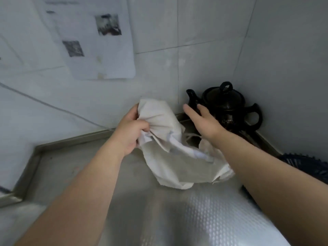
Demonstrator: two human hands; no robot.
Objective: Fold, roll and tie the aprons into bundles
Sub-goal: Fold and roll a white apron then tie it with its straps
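I record one crumpled white cloth apron (170, 148). Its upper end is bunched and lifted, and its lower folds lie on the embossed silver metal tabletop (85, 176), near the back corner.

The left hand (131, 132) has the cloth. Its grip is clenched on a gathered fold at the apron's left side, with the thumb across the front.

The right hand (202, 119) is just right of the raised cloth. Its grip is released, fingers straight and spread, grasping nothing. I cannot tell whether it touches the apron. A thin white tie string (192, 135) shows below that hand.

Behind it, in the corner, stands a black glazed ceramic pot (229, 107) with a looped lid knob, a spout and side handles.

Printed paper sheets (99, 50) are stuck to the grey tiled wall (204, 23) at upper left.

A dark ribbed object (307, 166) lies at the right edge. I cannot identify it.
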